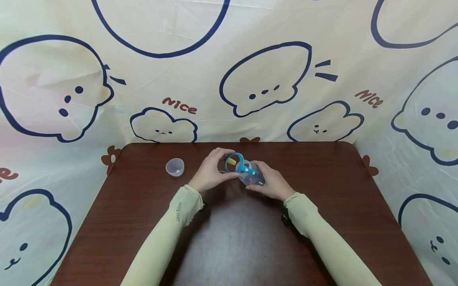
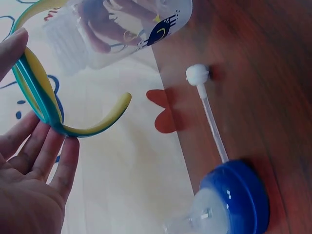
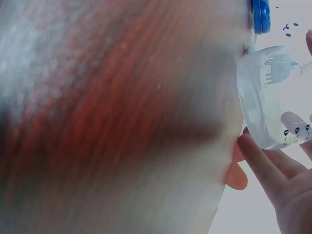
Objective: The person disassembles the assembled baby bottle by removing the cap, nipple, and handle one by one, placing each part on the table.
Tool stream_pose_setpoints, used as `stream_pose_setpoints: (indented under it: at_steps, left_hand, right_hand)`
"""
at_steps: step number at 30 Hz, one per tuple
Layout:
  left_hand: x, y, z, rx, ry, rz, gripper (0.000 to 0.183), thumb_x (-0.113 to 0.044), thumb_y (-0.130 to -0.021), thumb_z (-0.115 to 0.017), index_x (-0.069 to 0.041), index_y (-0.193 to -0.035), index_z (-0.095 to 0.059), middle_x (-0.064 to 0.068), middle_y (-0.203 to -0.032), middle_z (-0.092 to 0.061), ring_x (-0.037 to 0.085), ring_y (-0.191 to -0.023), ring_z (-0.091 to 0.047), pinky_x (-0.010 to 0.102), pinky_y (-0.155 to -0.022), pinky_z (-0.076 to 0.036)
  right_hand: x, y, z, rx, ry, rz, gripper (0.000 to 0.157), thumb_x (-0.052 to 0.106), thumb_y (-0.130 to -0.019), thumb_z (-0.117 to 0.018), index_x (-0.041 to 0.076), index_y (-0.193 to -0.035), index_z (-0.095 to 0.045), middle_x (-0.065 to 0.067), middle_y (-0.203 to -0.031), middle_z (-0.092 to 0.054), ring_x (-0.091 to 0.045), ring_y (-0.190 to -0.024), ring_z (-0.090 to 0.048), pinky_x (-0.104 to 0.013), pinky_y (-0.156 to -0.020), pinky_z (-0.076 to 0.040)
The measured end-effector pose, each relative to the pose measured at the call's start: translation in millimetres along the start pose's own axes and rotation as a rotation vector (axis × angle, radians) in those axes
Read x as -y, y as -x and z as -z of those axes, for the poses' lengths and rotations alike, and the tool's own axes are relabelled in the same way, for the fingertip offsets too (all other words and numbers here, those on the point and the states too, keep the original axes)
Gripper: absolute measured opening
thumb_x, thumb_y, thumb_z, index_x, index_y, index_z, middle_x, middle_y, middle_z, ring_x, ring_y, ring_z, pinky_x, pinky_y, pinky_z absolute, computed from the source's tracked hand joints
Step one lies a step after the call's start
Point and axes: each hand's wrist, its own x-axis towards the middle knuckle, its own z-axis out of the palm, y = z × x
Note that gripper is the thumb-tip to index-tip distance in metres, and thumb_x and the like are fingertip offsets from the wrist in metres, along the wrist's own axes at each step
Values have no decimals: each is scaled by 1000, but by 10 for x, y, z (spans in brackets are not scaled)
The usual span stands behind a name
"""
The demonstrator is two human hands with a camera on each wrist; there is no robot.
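My left hand [image 1: 213, 170] pinches a blue-green and yellow bottle handle [image 2: 38, 90] between thumb and fingers. Its ring stands at the threaded neck of a clear baby bottle [image 2: 129, 34], and one curved arm sticks out free. The right hand [image 1: 270, 180] grips the bottle's body, thumb and fingers on opposite sides; printed animals and marks show on its wall in the right wrist view. On the table, a blue collar [image 2: 243, 195] with a clear teat [image 2: 207, 212] lies beyond the left hand. From it runs a thin straw [image 2: 213, 122] ending in a white ball [image 2: 197, 75].
A small clear cup-shaped cap [image 1: 175, 167] stands on the brown table [image 1: 229, 238], left of the left hand. Close behind the table's far edge hangs a cream cloth [image 1: 207, 79] with cartoon prints, which also closes off both sides.
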Motion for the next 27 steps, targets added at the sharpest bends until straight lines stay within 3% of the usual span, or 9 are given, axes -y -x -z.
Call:
stream_pose_setpoints:
  at_steps: [5,14,22,27]
  left_hand:
    - [23,47,105,-29,9,16,72,-38,-79,-92,-24,-140,-56,-3,-129,-59,17,-115,-59,40,-99,-57]
    - [4,104,217,-48,37,38,73,-40,-80,-90,-23,-142,-56,-1,-129,-59,22,-114,-61,52,-96,-58]
    - [13,141,286,-55,15,43,74,-41,-80,-90,-23,-143,-55,-2,-132,-59,23,-115,-62,44,-94,-58]
    - [51,170,349,-69,26,42,72,-39,-81,-90,-22,-142,-56,-1,-130,-59,24,-113,-63,48,-96,-58]
  right_hand:
    - [18,0,5,0,-3,-19,91,52,-80,-87,25,-153,-39,-2,-143,-55,-25,-124,-59,-52,-106,-53]
    - [34,12,15,-1,-9,-30,89,50,-81,-87,25,-152,-40,-2,-145,-55,-27,-127,-58,-56,-106,-52]
    - [18,18,1,-4,-14,-35,89,49,-81,-88,24,-152,-41,-3,-145,-54,-29,-128,-58,-57,-106,-52]
    - [25,14,8,-2,-7,-33,90,51,-80,-87,24,-152,-40,-2,-145,-54,-28,-128,-58,-55,-106,-52]
